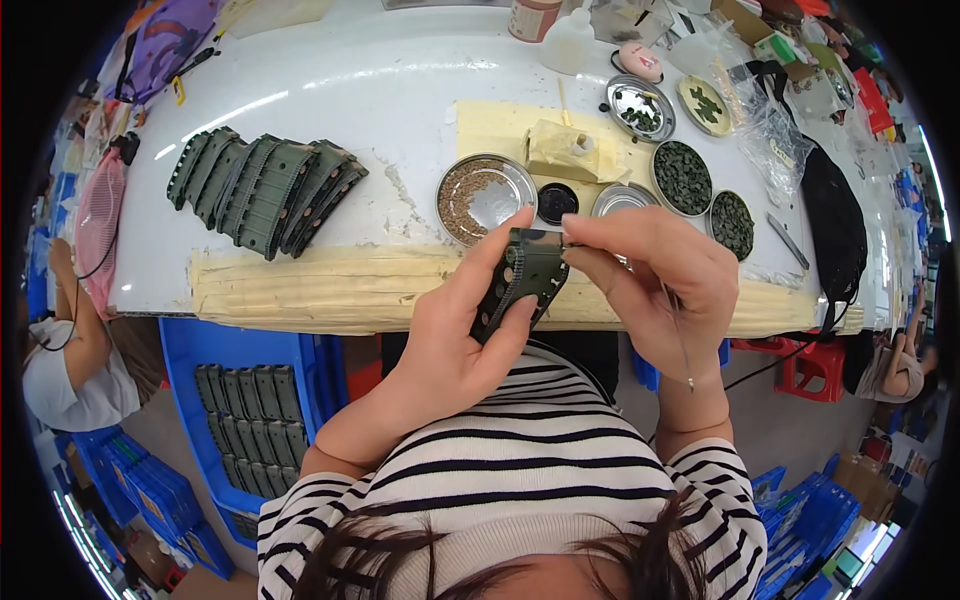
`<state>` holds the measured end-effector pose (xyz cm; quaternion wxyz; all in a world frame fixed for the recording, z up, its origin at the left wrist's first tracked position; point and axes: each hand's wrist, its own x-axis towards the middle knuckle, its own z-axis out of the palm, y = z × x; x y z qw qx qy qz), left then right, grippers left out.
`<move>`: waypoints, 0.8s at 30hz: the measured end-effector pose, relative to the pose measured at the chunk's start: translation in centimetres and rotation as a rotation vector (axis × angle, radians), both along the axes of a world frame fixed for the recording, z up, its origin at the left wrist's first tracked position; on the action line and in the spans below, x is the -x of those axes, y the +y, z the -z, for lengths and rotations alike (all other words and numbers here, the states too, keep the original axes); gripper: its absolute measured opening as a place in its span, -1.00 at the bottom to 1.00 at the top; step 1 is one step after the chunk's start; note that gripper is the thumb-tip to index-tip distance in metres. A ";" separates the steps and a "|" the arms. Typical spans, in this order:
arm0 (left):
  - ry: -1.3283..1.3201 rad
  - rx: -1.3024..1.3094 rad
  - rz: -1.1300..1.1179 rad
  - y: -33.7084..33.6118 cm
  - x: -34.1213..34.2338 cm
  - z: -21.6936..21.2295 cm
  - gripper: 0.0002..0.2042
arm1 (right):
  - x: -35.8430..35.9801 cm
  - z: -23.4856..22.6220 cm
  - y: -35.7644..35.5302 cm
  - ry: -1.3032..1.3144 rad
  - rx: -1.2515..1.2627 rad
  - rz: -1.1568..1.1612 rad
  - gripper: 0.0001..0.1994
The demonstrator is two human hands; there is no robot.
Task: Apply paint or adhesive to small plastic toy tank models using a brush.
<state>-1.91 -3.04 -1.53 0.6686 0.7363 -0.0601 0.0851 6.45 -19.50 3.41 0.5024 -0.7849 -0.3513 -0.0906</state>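
My left hand [462, 320] grips a dark green camouflage-patterned plastic part [525, 278] with a row of holes, held upright over the table's front edge. My right hand [655, 280] pinches the part's top right corner with thumb and forefinger. A thin metal pin or needle [680, 345] also hangs down from my right hand. Both hands are in front of my striped shirt.
On the white table [330, 110] a row of dark green plastic parts [265, 190] leans at the left. Round metal dishes hold brown bits [480, 195] and dark green bits [683, 178]. A blue crate [190, 370] below holds more green parts. Another person sits at the left.
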 end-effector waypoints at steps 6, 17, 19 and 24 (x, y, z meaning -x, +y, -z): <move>-0.070 -0.145 -0.048 0.5 0.4 -0.3 -0.38 | -0.6 -0.3 1.1 0.020 0.052 -0.088 -0.84; -0.190 -0.378 -0.148 0.6 0.2 -0.2 -0.35 | -0.1 -0.4 2.2 -0.261 0.149 -0.067 -0.75; -0.224 -0.393 -0.160 0.6 0.1 -0.1 -0.33 | 0.1 -0.3 2.3 -0.277 0.163 -0.052 -0.75; -0.196 -0.443 -0.166 0.7 0.4 -0.1 -0.26 | 0.5 0.2 2.5 -0.369 0.189 -0.040 -0.72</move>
